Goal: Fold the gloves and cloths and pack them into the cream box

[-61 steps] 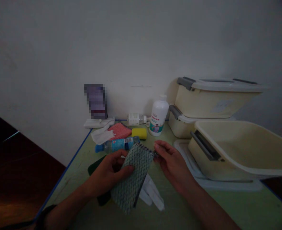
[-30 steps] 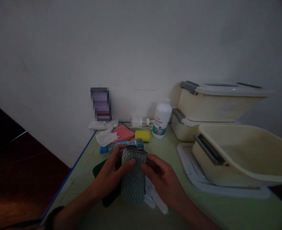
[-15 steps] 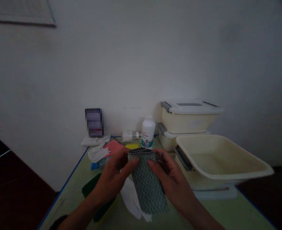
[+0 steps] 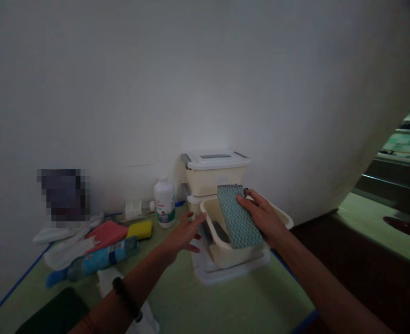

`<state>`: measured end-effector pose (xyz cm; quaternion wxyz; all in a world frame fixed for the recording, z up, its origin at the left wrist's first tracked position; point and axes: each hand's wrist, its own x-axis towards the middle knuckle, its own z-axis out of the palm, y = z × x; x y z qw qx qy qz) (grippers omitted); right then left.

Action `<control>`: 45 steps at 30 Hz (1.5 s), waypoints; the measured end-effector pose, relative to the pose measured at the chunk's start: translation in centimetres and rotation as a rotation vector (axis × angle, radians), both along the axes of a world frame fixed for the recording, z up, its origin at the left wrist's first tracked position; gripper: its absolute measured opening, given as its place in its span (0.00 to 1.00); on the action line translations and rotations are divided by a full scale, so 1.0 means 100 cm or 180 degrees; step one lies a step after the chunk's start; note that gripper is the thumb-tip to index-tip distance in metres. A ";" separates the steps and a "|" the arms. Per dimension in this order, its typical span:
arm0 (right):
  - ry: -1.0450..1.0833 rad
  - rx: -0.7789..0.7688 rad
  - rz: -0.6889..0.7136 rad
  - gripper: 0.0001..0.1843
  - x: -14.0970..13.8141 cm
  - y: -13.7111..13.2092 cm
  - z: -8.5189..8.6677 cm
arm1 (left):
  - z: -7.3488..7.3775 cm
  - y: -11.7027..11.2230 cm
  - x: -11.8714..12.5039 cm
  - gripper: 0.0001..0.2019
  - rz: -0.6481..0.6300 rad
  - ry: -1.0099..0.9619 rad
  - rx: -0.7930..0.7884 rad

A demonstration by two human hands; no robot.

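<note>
My right hand (image 4: 260, 215) holds a folded green woven cloth (image 4: 238, 215) above the open cream bin (image 4: 226, 253), which rests on its white lid (image 4: 222, 273). Its fingers are wrapped round the cloth's right edge. My left hand (image 4: 184, 234) hovers open just left of the bin's dark handle, fingers spread, holding nothing. A dark band circles my left wrist.
Two lidded cream bins (image 4: 214, 174) are stacked behind against the wall. On the green table (image 4: 226, 306) lie a white bottle (image 4: 164, 203), a clear bottle (image 4: 137, 208), a yellow sponge (image 4: 139, 229), a pink cloth (image 4: 104, 234), a blue bottle (image 4: 93, 262), white cloths (image 4: 66, 253) and a dark pad (image 4: 55, 315). Right of the table is dark floor.
My left hand has let go of the green cloth and opened. My right hand carried the cloth right, over the open bin. The view swung right.
</note>
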<state>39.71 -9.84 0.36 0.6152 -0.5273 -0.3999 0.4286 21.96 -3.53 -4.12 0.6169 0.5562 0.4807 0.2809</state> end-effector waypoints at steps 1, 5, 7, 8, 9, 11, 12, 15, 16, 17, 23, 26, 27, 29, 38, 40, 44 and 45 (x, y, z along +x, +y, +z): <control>0.0013 -0.0033 -0.0051 0.16 0.007 0.000 0.000 | 0.002 -0.002 0.005 0.37 0.0001 -0.0006 -0.0110; 0.0068 -0.0094 -0.0143 0.13 0.026 0.000 -0.001 | 0.008 -0.007 0.022 0.37 0.0086 -0.0068 -0.0282; 0.0108 -0.0111 -0.0150 0.13 0.030 0.000 -0.002 | 0.007 -0.006 0.028 0.30 0.0145 -0.0130 -0.0259; 0.0126 -0.0113 -0.0154 0.13 0.031 -0.001 -0.002 | 0.007 -0.005 0.029 0.27 0.0186 -0.0164 -0.0226; 0.0140 -0.0114 -0.0156 0.13 0.031 -0.001 -0.002 | 0.007 -0.004 0.030 0.24 0.0234 -0.0196 -0.0181; 0.0162 -0.0110 -0.0152 0.13 0.031 -0.004 0.002 | 0.008 -0.003 0.029 0.20 0.0332 -0.0266 -0.0074; 0.0164 -0.0102 -0.0149 0.13 0.031 -0.006 0.005 | 0.009 -0.004 0.027 0.19 0.0367 -0.0299 -0.0027; 0.0094 -0.0056 -0.0084 0.11 0.029 -0.013 0.021 | 0.020 -0.010 0.011 0.18 0.0433 -0.0400 0.0086; 0.0041 -0.0041 -0.0023 0.10 0.027 -0.016 0.027 | 0.025 -0.014 0.002 0.19 0.0471 -0.0435 0.0135; -0.0011 -0.0030 0.0047 0.10 0.025 -0.018 0.033 | 0.031 -0.017 -0.007 0.19 0.0520 -0.0456 0.0213; 0.0030 -0.0242 0.0597 0.05 -0.014 -0.019 0.045 | 0.054 -0.039 -0.084 0.22 0.0889 -0.0163 0.0242; 0.0065 -0.0305 0.0957 0.06 -0.047 -0.014 0.033 | 0.051 -0.053 -0.120 0.24 0.1119 -0.0116 0.0287; 0.0050 -0.0357 0.1061 0.06 -0.059 -0.012 0.028 | 0.048 -0.058 -0.130 0.25 0.1144 -0.0180 0.0314; -0.0041 -0.0528 0.1222 0.06 -0.080 -0.009 0.018 | 0.039 -0.068 -0.146 0.24 0.1183 -0.0266 0.0363; -0.0593 -0.1682 0.1758 0.07 -0.124 0.006 -0.011 | 0.000 -0.073 -0.177 0.23 0.1403 -0.0401 0.0363; -0.0591 -0.1682 0.1817 0.08 -0.126 0.011 -0.015 | -0.004 -0.072 -0.177 0.24 0.1387 -0.0516 0.0296; -0.0847 -0.1644 0.1920 0.12 -0.133 0.019 -0.025 | -0.010 -0.076 -0.177 0.25 0.1405 -0.0617 0.0199; -0.0965 -0.1677 0.1924 0.13 -0.135 0.021 -0.028 | -0.011 -0.078 -0.176 0.25 0.1407 -0.0636 0.0188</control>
